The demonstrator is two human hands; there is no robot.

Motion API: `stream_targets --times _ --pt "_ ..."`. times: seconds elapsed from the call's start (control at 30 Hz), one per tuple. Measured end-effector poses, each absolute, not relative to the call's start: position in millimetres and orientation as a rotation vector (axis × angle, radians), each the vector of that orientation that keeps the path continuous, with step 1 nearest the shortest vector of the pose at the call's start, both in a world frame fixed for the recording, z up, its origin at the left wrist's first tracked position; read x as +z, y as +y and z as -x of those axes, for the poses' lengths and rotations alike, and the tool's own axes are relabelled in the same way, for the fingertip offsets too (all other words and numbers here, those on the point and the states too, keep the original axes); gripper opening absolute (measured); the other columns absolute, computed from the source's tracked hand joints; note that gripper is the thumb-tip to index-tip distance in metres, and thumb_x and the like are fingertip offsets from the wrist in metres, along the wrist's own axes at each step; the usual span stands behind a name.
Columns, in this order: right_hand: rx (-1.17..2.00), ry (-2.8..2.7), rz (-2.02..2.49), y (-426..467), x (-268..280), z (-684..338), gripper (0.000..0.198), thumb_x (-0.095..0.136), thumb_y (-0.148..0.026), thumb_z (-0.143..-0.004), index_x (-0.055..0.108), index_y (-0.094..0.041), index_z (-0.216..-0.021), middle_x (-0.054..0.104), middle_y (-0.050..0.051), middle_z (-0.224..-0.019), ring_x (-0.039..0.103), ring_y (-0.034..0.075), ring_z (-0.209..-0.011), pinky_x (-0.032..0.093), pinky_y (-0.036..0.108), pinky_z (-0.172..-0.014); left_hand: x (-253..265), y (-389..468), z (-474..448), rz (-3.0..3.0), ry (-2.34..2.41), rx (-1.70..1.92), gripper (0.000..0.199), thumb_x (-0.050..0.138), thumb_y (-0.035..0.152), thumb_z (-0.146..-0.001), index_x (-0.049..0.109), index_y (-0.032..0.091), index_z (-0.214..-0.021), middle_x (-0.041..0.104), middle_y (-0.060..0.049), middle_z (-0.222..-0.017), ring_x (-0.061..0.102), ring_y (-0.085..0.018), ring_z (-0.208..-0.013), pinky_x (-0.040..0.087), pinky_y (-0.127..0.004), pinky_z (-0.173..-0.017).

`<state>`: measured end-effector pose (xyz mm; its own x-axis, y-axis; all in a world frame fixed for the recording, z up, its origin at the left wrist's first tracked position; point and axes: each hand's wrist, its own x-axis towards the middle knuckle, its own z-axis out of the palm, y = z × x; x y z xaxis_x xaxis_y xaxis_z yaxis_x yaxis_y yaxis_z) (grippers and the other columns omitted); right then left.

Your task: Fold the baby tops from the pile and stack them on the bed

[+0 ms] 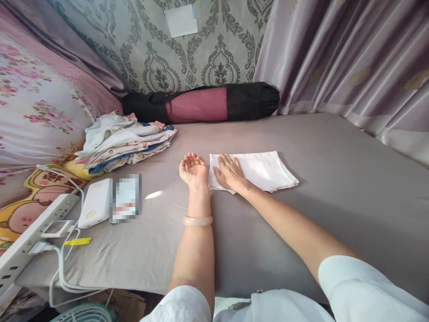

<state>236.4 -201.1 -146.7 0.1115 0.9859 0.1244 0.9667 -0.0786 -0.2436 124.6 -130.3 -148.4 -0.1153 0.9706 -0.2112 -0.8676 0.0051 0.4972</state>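
Grey sheeting (335, 188) covers the surface before us, with a white power strip (20, 256) lying at lower left, probably within reach so its plugged-in cable (60, 268) can feed devices; we cannot read the yellow tag (77, 241) beside it. Near the centre, our left hand (194, 172) is palm up, fingers loosely curled around nothing, a pale bangle (197, 221) below the wrist. Just right of it, our right hand (230, 172) lies palm down, unclenched, on the left part of a folded white cloth (268, 167), perhaps to hold it flat. Pixelation hides any print on the packet-like item (126, 197) at left; characters on the yellow cartoon cushion (30, 209) are too unclear for us. Beyond, a clothes pile (124, 143) seems stacked aside, and a pink-and-black roll (197, 105) lies along the wall, below a paper (182, 21) without legible writing.
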Motion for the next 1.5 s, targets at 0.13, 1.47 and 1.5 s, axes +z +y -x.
stream_targets --times 0.13,1.47,1.5 --pt "0.084 -1.924 2.123 -201.5 -152.7 -236.3 0.061 0.028 -0.038 -0.1 0.038 -0.003 -0.149 0.034 0.018 -0.157 0.026 0.028 -0.147 0.012 0.049 -0.12 -152.9 -126.5 -121.6 -0.331 0.601 1.57 0.024 0.044 0.03 -0.084 0.051 0.02 -0.064 0.066 -0.005 -0.077 0.067 -0.015 -0.089 0.051 -0.024 -0.074" --pt "0.097 -1.979 2.048 -216.5 -148.3 -242.6 0.057 0.029 -0.038 -0.102 0.04 -0.008 -0.149 0.031 0.017 -0.159 0.022 0.03 -0.149 0.01 0.054 -0.119 -135.0 -138.4 -127.3 -0.043 0.398 1.477 0.031 0.041 0.025 -0.092 0.063 0.019 -0.071 0.069 -0.002 -0.073 0.066 -0.01 -0.072 0.048 -0.022 -0.072" --pt "0.097 -1.977 2.052 -216.7 -150.3 -242.9 0.057 0.029 -0.039 -0.102 0.04 -0.008 -0.149 0.032 0.017 -0.159 0.022 0.03 -0.148 0.011 0.053 -0.119 -135.6 -138.3 -127.4 -0.064 0.408 1.477 0.031 0.041 0.025 -0.092 0.063 0.019 -0.071 0.069 -0.002 -0.074 0.066 -0.011 -0.074 0.049 -0.022 -0.073"
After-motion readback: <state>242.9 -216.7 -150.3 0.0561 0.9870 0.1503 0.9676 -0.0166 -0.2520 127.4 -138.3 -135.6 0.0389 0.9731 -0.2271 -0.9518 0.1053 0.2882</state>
